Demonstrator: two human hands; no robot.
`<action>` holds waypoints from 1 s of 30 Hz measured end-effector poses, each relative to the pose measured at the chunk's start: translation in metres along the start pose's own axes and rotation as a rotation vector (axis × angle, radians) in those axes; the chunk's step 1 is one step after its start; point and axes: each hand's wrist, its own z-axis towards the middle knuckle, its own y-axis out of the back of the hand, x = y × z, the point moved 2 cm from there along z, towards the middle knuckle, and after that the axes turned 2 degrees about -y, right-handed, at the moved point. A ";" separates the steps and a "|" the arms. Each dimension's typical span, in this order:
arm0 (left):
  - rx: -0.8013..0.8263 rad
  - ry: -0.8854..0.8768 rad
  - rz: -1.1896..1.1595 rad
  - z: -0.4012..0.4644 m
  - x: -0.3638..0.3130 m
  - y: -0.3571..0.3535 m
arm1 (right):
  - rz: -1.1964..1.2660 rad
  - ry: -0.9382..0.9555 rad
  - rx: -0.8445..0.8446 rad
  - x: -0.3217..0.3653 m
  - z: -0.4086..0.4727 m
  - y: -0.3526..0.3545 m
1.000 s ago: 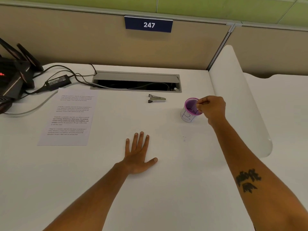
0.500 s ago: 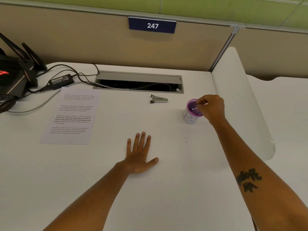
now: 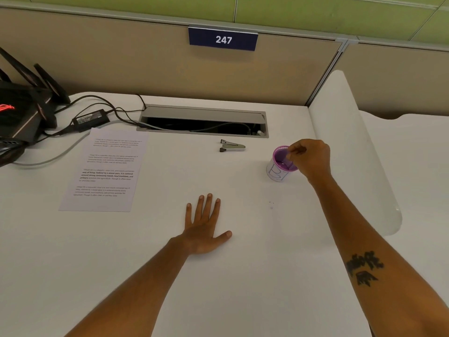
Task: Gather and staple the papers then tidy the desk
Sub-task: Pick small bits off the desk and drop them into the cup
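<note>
A printed stack of papers (image 3: 107,171) lies flat on the left of the white desk (image 3: 243,276). A small grey stapler (image 3: 232,147) rests near the cable slot. To its right stands a purple mesh cup (image 3: 278,173) with a white label. My right hand (image 3: 311,159) hovers at the cup's rim, fingers pinched on a thin stick-like item (image 3: 289,161) that dips into the cup. Palm down on the desk's middle, my left hand (image 3: 204,227) lies flat with fingers spread and holds nothing.
A black router (image 3: 21,110) with antennas, a power adapter (image 3: 91,117) and cables crowd the far left corner. A recessed cable slot (image 3: 204,121) runs along the back. A white divider (image 3: 352,147) borders the desk's right side, with beige partition walls behind.
My right hand stays pinched at the cup's rim with hardly any shift. The left hand has not moved. The view has drifted slightly.
</note>
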 end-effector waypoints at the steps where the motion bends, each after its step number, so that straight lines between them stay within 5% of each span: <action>1: -0.001 0.001 0.001 0.000 0.000 0.000 | 0.024 0.005 -0.017 0.000 -0.002 0.000; 16: -0.004 -0.001 0.003 0.001 0.001 -0.001 | 0.213 0.098 -0.182 -0.022 -0.091 -0.015; 26: -0.003 -0.006 -0.001 0.000 0.001 0.000 | -0.423 0.065 0.182 -0.085 -0.154 -0.078; 30: -0.005 -0.005 -0.005 -0.001 0.000 0.001 | -0.490 0.104 0.328 -0.080 -0.165 -0.089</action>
